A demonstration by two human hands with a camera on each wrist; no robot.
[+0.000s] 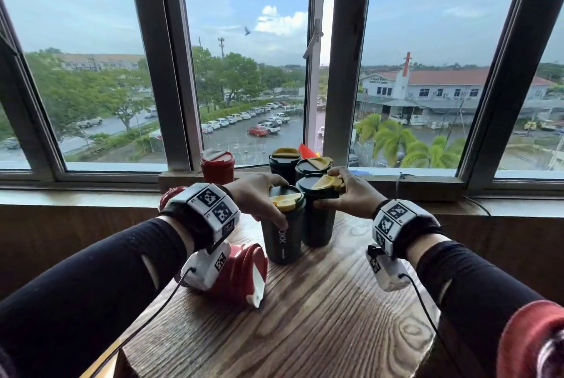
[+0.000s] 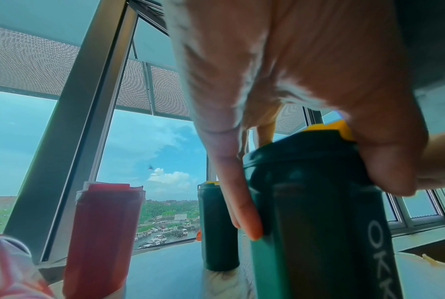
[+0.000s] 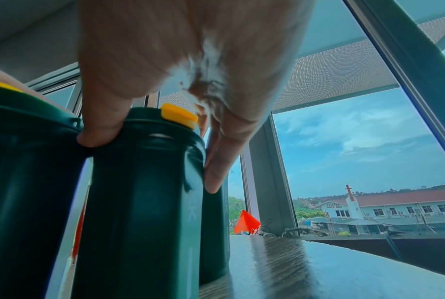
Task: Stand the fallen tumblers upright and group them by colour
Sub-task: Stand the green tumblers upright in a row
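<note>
Several dark green tumblers with yellow lid flaps stand upright at the far end of the wooden table (image 1: 320,316). My left hand (image 1: 259,197) grips the top of the nearest green tumbler (image 1: 282,234) (image 2: 326,222), marked OKK. Beside it, my right hand (image 1: 345,191) grips the lid of a second green tumbler (image 1: 317,219) (image 3: 139,202); the two tumblers touch. Two more green tumblers (image 1: 312,165) stand behind them. One red tumbler (image 1: 217,165) (image 2: 103,232) stands upright by the window. Another red tumbler (image 1: 241,274) lies on its side under my left wrist. A third red one (image 1: 171,194) is mostly hidden behind that wrist.
The table butts against a window sill (image 1: 91,194) and tall window frames. A small orange cone-shaped thing (image 1: 306,150) (image 3: 245,222) sits on the sill behind the green tumblers. Cables run from both wrist cameras across the table.
</note>
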